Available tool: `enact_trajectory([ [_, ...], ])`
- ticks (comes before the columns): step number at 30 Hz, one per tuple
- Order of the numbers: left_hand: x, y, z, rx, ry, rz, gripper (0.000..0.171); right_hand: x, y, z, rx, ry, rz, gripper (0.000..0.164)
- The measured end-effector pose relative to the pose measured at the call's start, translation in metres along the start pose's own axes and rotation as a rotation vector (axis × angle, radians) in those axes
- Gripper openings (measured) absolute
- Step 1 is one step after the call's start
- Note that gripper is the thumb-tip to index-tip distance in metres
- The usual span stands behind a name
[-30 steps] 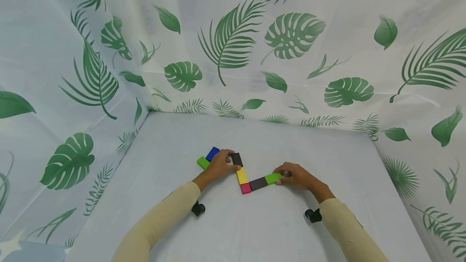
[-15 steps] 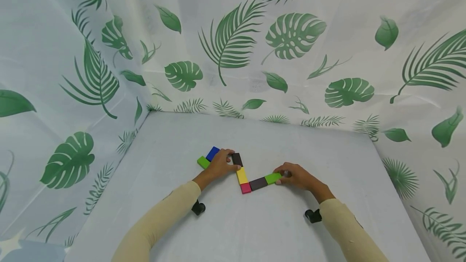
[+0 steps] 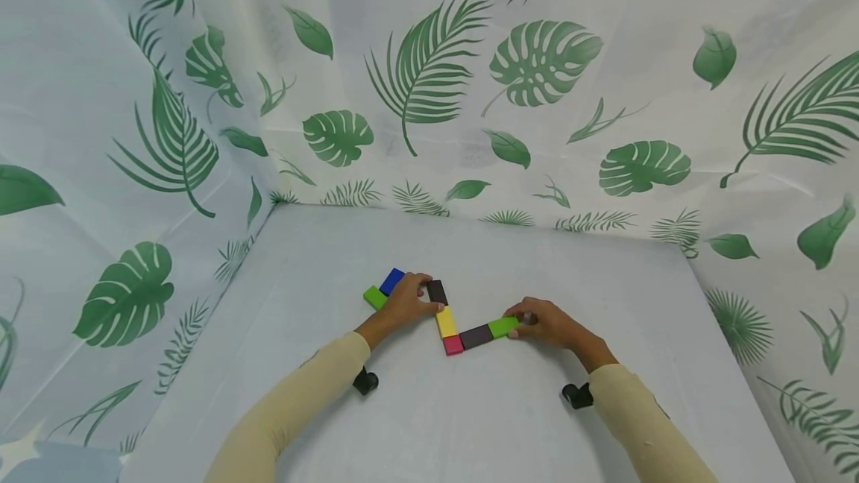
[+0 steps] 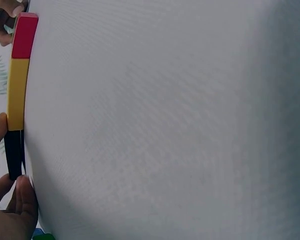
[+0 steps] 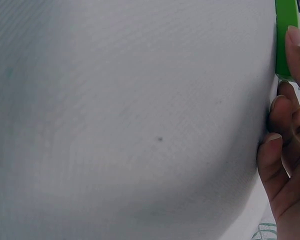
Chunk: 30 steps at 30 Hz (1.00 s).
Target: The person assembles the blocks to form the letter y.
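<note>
Flat coloured blocks lie end to end in a bent V-shaped row on the white table. The left arm of the row has a black block (image 3: pixel 437 293) at its far end, then a yellow block (image 3: pixel 446 322) and a short red block (image 3: pixel 452 345) at the corner. From there a dark block (image 3: pixel 476 335) and a green block (image 3: pixel 502 327) run to the right. My left hand (image 3: pixel 404 302) grips the black block, its thumb beside the joint with the yellow one. At the other end, my right hand (image 3: pixel 548 323) pinches the green block (image 5: pixel 287 40) between thumb and fingers.
Behind my left hand lie a blue block (image 3: pixel 392 282) and another green block (image 3: pixel 375 297), partly covered by the hand. A leaf-patterned sheet (image 3: pixel 443 95) hangs along the table's back and sides. Black wrist cameras (image 3: pixel 365 382) sit under both forearms.
</note>
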State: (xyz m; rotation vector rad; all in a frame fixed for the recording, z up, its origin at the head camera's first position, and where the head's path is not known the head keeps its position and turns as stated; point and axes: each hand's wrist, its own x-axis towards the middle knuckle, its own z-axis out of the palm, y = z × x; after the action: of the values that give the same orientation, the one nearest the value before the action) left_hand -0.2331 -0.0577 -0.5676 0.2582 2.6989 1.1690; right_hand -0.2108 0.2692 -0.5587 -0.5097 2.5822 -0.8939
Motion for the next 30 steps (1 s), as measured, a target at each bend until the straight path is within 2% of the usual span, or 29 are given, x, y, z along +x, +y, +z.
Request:
enact_trajectory([
  [30,0.0007,-0.0009,-0.0010,0.003,-0.011,-0.001,0.065,-0.0010,-0.0011,-0.0018,0.009,-0.005,-0.008,0.038],
])
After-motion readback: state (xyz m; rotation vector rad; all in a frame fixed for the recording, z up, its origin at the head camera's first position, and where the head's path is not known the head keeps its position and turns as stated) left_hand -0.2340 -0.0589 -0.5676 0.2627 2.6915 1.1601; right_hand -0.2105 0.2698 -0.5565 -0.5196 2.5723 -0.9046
